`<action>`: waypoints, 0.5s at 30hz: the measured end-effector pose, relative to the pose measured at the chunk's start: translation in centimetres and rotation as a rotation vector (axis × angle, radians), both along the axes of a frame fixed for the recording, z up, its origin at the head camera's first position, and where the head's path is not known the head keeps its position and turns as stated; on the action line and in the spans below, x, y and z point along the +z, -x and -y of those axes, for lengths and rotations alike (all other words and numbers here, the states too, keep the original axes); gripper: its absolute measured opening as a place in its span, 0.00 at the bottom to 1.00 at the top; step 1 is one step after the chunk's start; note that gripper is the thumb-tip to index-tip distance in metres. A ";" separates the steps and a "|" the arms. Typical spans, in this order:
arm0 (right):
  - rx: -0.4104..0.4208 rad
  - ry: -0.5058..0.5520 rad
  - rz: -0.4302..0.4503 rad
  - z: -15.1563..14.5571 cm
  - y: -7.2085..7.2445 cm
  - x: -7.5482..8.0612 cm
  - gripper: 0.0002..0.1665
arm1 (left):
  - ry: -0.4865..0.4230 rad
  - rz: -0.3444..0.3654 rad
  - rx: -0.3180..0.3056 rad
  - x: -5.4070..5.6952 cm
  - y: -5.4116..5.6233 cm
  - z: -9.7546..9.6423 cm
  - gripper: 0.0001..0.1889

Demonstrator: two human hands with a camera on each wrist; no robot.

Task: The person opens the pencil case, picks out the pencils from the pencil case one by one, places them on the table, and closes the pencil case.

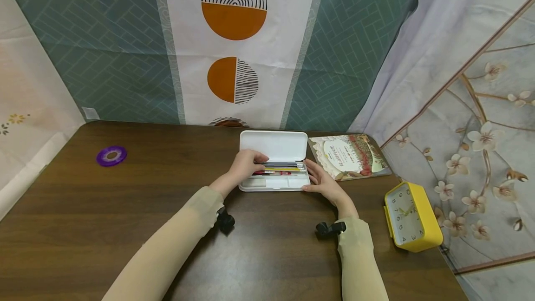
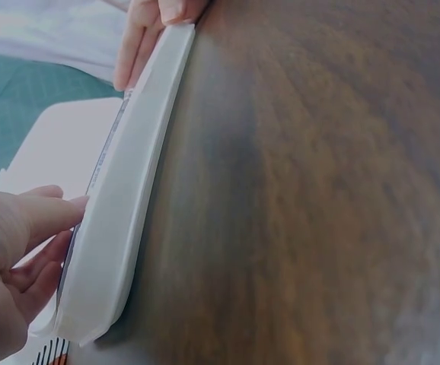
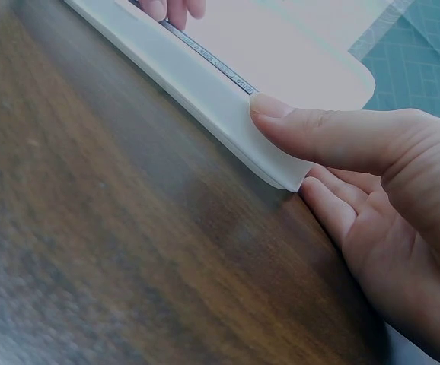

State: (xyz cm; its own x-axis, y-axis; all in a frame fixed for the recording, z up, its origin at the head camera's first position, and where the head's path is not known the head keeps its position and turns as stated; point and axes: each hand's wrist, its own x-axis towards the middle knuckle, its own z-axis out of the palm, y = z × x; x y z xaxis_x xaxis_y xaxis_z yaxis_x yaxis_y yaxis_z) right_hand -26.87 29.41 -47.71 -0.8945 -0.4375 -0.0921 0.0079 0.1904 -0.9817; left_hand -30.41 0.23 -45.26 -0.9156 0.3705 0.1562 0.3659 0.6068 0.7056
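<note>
A white pencil case (image 1: 276,188) lies open on the table with its lid (image 1: 273,145) raised at the back. Inside it are several dark pencils (image 1: 280,165), a yellow one and a red pen (image 1: 276,173). My left hand (image 1: 244,164) reaches over the left end of the case, thumb and fingers on either side of the dark pencils' ends. A dark pencil (image 3: 220,70) with printed lettering shows along the rim in the right wrist view. With my right hand (image 1: 323,182) I grip the right end of the case, thumb over its front corner, fingers along the side.
A booklet (image 1: 344,157) with a floral cover lies right of the case. Nearer the right edge stands a yellow alarm clock (image 1: 414,217). A purple ring-shaped roll (image 1: 111,156) is at the far left of the table (image 1: 125,226). Patterned cloth hangs behind.
</note>
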 end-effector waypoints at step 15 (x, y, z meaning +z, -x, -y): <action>-0.005 -0.002 -0.003 0.1 -0.1 0.2 0.59 | 0.013 -0.020 0.027 0.1 0.2 -0.6 0.12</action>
State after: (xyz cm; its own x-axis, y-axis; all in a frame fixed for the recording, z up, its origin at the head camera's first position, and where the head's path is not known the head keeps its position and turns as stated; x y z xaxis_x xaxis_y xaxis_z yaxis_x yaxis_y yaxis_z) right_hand -26.81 29.35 -47.55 -0.8971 -0.4325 -0.0900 0.0058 0.1920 -0.9814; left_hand -30.61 0.88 -45.19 -0.9221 0.3477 0.1700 0.3632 0.6254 0.6906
